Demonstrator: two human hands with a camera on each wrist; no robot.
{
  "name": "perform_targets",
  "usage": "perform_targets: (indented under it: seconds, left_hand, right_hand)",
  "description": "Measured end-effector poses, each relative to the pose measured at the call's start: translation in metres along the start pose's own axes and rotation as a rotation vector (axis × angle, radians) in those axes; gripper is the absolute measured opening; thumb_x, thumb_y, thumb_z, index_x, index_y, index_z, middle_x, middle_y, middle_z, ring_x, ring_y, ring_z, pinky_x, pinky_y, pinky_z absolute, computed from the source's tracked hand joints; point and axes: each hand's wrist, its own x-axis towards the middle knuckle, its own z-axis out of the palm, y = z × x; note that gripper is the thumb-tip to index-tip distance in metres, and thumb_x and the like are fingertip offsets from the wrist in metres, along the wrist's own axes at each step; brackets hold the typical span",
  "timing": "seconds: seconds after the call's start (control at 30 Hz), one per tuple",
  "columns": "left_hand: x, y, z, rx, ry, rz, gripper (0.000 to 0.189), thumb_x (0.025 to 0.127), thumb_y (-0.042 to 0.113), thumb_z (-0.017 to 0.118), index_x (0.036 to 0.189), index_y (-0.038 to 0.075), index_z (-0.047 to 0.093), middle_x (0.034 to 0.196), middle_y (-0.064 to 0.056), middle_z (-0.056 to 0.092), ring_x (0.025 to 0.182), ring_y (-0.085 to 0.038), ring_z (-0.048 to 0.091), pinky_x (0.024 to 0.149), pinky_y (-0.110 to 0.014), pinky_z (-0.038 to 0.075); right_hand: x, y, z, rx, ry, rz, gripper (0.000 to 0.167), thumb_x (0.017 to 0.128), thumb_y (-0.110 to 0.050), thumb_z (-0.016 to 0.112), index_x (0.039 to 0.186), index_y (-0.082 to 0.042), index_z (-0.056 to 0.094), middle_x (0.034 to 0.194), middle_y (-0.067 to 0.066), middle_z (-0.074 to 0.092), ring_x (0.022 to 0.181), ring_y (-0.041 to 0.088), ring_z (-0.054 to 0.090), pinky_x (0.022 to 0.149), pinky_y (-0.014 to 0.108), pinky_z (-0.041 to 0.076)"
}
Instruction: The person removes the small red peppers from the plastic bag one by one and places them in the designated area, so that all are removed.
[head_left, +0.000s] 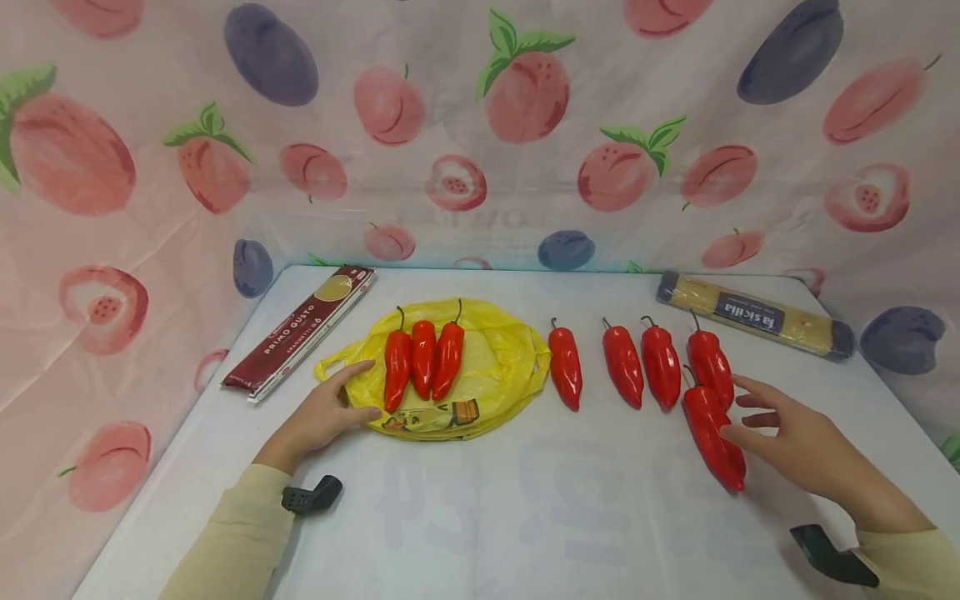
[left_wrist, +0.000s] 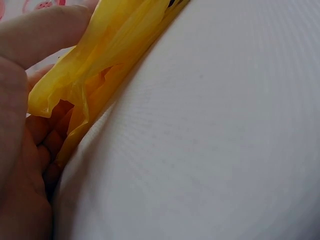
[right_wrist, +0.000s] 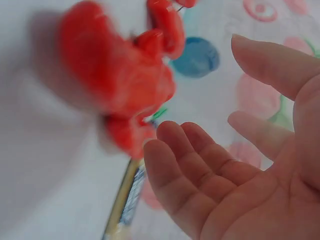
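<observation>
My left hand (head_left: 318, 421) lies at the left edge of a yellow plastic bag (head_left: 502, 358), thumb and index finger apart along its rim. In the left wrist view, folds of the bag (left_wrist: 107, 55) come between the thumb and the other fingers. Three red peppers (head_left: 423, 358) lie side by side on the flattened bag. My right hand (head_left: 802, 442) is beside the nearest red pepper (head_left: 708, 425), fingers spread and fingertips close to it. This pepper overlaps another red pepper (head_left: 708, 362) behind it. The right wrist view shows the palm holding nothing, with blurred peppers (right_wrist: 115, 70) beyond the fingertips.
More red peppers (head_left: 566, 367) stand in a row right of the bag. A dark red spaghetti pack (head_left: 300, 333) lies at the back left, and a pasta pack with dark ends (head_left: 757, 315) at the back right. A fruit-print cloth (head_left: 465, 108) hangs behind the white table (head_left: 495, 517).
</observation>
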Motion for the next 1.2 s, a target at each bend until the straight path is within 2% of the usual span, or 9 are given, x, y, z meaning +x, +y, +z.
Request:
perform_targets:
  seconds: [0.27, 0.5, 0.73, 0.97, 1.2]
  left_hand:
    - [0.000, -0.001, 0.000, 0.005, 0.002, -0.006, 0.087, 0.084, 0.047, 0.077, 0.156, 0.021, 0.035, 0.160, -0.021, 0.027, 0.147, -0.045, 0.018, 0.110, -0.073, 0.014]
    - [0.001, -0.001, 0.000, 0.005, -0.002, -0.016, 0.088, 0.084, 0.048, 0.076, 0.156, 0.022, 0.034, 0.160, -0.021, 0.026, 0.146, -0.045, 0.017, 0.110, -0.074, 0.014]
    - [0.001, -0.002, 0.000, 0.004, 0.000, -0.020, 0.088, 0.083, 0.048, 0.077, 0.156, 0.023, 0.035, 0.160, -0.021, 0.026, 0.146, -0.045, 0.017, 0.110, -0.074, 0.014]
    - [0.004, -0.003, 0.000, -0.002, -0.001, -0.009, 0.087, 0.084, 0.048, 0.077, 0.156, 0.022, 0.035, 0.160, -0.020, 0.025, 0.146, -0.045, 0.017, 0.110, -0.074, 0.013]
    - [0.003, -0.003, 0.000, 0.013, -0.001, -0.015, 0.087, 0.084, 0.049, 0.076, 0.156, 0.022, 0.035, 0.160, -0.021, 0.026, 0.146, -0.046, 0.018, 0.110, -0.074, 0.014]
  right_hand:
    - [0.008, -0.043, -0.001, 0.039, 0.013, -0.084, 0.090, 0.089, -0.042, 0.074, 0.153, 0.004, 0.031, 0.140, 0.038, 0.043, 0.119, 0.057, 0.048, 0.072, 0.055, 0.059]
    - [0.016, -0.080, 0.007, 0.051, 0.029, -0.189, 0.085, 0.089, -0.040, 0.075, 0.153, -0.002, 0.036, 0.141, 0.034, 0.047, 0.121, 0.054, 0.050, 0.077, 0.058, 0.057]
    - [0.029, -0.115, 0.026, 0.121, 0.036, -0.292, 0.079, 0.088, -0.040, 0.076, 0.152, -0.008, 0.042, 0.139, 0.024, 0.055, 0.123, 0.046, 0.055, 0.080, 0.049, 0.059]
    - [0.046, -0.150, 0.046, 0.268, 0.014, -0.382, 0.078, 0.090, -0.031, 0.076, 0.155, -0.013, 0.038, 0.151, 0.014, 0.047, 0.132, 0.038, 0.050, 0.091, 0.050, 0.053]
    - [0.061, -0.184, 0.066, 0.277, -0.016, -0.458, 0.075, 0.091, -0.028, 0.075, 0.154, -0.013, 0.039, 0.148, 0.014, 0.050, 0.130, 0.032, 0.053, 0.095, 0.047, 0.052]
